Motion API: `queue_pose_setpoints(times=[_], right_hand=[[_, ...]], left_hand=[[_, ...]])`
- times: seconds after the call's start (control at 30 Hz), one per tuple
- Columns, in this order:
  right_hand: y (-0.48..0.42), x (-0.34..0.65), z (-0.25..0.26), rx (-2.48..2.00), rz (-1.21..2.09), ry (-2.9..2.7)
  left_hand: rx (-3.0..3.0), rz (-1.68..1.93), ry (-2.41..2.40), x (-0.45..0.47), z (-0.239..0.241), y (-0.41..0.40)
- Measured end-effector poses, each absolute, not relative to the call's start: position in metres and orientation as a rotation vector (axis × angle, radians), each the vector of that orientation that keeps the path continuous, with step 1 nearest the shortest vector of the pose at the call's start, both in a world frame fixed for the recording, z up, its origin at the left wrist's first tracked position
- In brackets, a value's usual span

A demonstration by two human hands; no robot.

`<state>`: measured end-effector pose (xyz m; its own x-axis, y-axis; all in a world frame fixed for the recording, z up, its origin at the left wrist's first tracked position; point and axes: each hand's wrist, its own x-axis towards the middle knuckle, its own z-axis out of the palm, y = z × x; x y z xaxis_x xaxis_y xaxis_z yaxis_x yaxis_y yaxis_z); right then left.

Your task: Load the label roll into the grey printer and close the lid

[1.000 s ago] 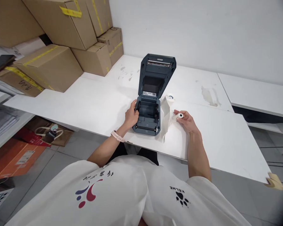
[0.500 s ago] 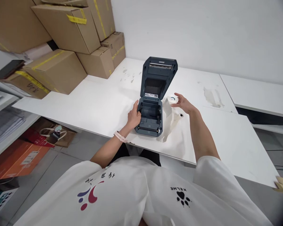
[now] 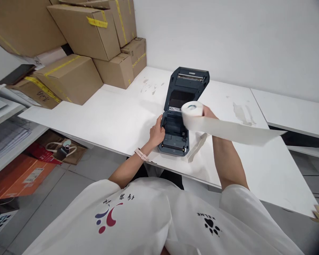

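Your left hand [image 3: 156,132] clasps the printer [image 3: 174,136] at its nine o'clock side, thumb over the inner edge, fingers along the outside wall. The lid [image 3: 187,90] stands open at twelve. Your right hand [image 3: 208,112] grips the paper roll [image 3: 192,120] over the printer's one o'clock corner; its fingers are mostly hidden by the roll, so I can't tell how far they are spread. The roll blocks your view of that corner, and its loose tail [image 3: 244,131] sweeps out towards three o'clock, covering part of your right forearm. A crumpled paper strip [image 3: 198,148] lies on the table [image 3: 117,113] just beside the printer at four. Cardboard boxes [image 3: 82,32] are stacked at ten, well apart from your hands.
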<state>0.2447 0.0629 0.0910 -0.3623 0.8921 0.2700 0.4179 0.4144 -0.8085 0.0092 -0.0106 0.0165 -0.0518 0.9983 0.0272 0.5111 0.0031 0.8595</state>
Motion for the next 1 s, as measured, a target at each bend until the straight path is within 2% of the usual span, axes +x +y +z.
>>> queue_pose_setpoints(times=[0.07,0.17,0.23,0.33,0.47,0.73,1.0], right_hand=[[0.058,0.222,0.1,-1.138,0.832,-2.188],[0.056,0.195,0.1,-1.309,0.587,-2.599],[0.058,0.183,0.093,-1.413,0.447,-2.723],[0.063,0.172,0.076,-1.51,0.408,-2.803],[0.062,0.17,0.063,-1.559,0.388,-2.794],[-0.028,0.195,0.056,-1.107,0.386,-2.519],[-0.079,0.184,0.021,-1.18,0.348,-2.386]], left_hand=[[1.575,0.968,1.624,0.009,0.015,-0.01],[1.571,0.974,1.616,0.009,0.015,-0.011],[1.567,0.969,1.61,0.009,0.015,-0.012],[1.57,0.961,1.592,0.008,0.016,-0.013],[1.556,0.975,1.579,0.007,0.015,-0.013],[1.391,1.117,1.426,0.008,0.001,-0.01],[1.307,1.132,1.404,0.01,-0.002,-0.005]])
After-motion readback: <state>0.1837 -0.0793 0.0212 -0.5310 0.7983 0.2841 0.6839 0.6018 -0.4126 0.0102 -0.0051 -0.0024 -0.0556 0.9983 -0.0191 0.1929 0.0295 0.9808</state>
